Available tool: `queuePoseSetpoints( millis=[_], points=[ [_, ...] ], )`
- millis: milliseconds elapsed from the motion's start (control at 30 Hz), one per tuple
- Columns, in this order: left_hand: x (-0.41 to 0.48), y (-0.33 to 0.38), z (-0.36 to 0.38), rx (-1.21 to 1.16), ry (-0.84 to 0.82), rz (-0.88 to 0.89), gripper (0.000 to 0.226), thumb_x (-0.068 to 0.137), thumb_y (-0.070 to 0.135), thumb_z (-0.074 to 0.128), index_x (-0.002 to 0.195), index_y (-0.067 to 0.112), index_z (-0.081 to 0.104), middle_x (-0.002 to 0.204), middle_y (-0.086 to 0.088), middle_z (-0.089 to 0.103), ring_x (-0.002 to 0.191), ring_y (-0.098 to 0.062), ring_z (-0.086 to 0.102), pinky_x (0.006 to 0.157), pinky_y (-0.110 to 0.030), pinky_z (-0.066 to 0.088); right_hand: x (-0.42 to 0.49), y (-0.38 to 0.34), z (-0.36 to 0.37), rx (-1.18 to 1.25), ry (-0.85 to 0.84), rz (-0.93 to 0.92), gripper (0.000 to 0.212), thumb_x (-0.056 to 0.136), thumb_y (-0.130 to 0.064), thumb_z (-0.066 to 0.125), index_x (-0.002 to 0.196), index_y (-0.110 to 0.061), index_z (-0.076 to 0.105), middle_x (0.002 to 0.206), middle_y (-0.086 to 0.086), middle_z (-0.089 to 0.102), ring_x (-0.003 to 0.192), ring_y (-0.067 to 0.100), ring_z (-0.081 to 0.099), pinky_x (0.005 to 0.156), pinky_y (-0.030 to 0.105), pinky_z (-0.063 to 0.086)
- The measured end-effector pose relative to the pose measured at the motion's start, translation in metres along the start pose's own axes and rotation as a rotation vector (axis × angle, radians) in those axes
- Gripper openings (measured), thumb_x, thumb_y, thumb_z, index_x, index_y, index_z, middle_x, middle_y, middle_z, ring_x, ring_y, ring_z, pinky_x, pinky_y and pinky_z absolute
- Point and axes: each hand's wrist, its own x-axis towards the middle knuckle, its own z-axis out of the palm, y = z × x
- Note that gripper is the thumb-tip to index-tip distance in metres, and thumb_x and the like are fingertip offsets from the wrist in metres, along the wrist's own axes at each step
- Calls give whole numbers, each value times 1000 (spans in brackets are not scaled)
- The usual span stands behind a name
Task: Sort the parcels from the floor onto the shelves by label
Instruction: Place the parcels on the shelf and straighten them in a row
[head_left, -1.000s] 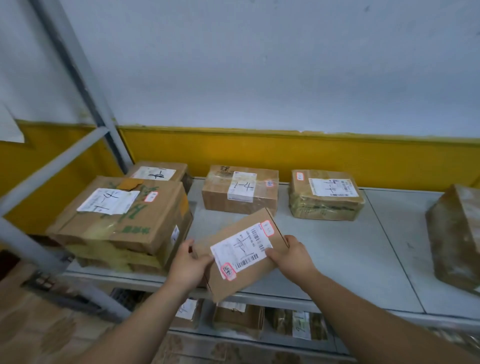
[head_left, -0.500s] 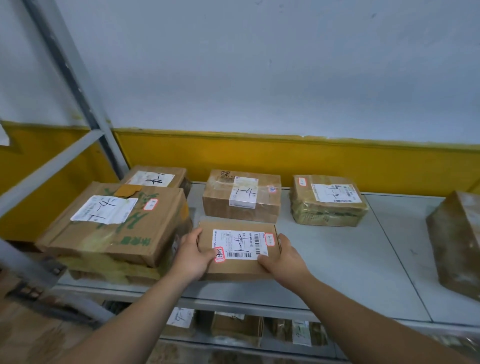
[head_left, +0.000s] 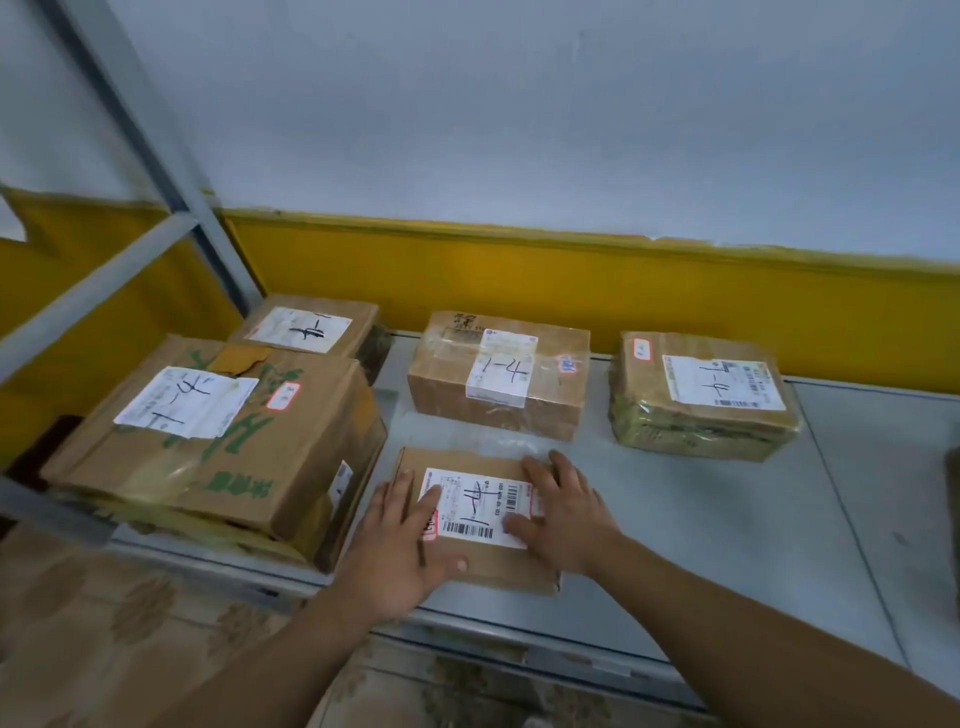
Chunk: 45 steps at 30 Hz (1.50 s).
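Flat brown cardboard parcel (head_left: 504, 571) lies on the grey metal shelf (head_left: 701, 545), close to its front edge and just beside the large brown carton with green print (head_left: 218, 447); its white printed label (head_left: 475, 512) faces up.

Left hand (head_left: 397, 551) lies flat on the near-left corner, fingers straight and slightly spread, thumb along the front; right hand (head_left: 569, 514) lies flat on the right side, fingers spread over the label's edge; neither grips, both press down.

Judgement: placement nearly done; to finish well, slide the parcel back from the lip, square it to the row, leave the label uncovered, then lift both palms straight up so nothing drags.

The handwritten mark seems to read 1-4, as on the neighbours; the shelf looks correct.

Behind, apart from the parcel: a taped brown box (head_left: 498, 379); a plastic-wrapped brown box (head_left: 701, 395); a smaller brown box (head_left: 311, 327) behind the carton.

Room: pale grey wall over a yellow painted band (head_left: 519, 280); grey steel upright (head_left: 156, 130) at left; patterned brown floor (head_left: 104, 623) below.
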Motion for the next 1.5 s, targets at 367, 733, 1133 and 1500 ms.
queuePoseSetpoints(
  millis=[367,733,1133,1500],
  points=[
    [0,-8,5,71,-51,43,105,78,72,56,151,42,-13,158,7,-29,148,-30,-10,118,-47,10,8,1,5,-46,28,-1,83,94,-64,43,158,-32,1,165,3,0,152,23,5,121,37,11],
    [-2,-11,-14,37,-151,107,97,87,52,62,153,39,-9,158,5,-30,147,-29,-19,119,-49,8,-12,-16,8,-28,45,134,76,99,-59,38,158,-30,2,166,1,-12,152,26,8,120,43,22],
    [18,18,-58,29,-145,325,83,88,52,60,155,33,14,164,0,-1,150,-24,-2,122,-44,8,-74,2,-45,-20,212,339,75,99,-55,43,158,-19,15,165,6,14,150,24,15,119,39,21],
    [-13,170,-81,-11,-160,634,74,93,45,59,154,26,22,161,-1,21,143,-22,30,112,-32,28,-203,88,-120,19,426,553,70,100,-51,45,157,-16,23,162,8,25,147,27,24,117,38,22]
  ],
)
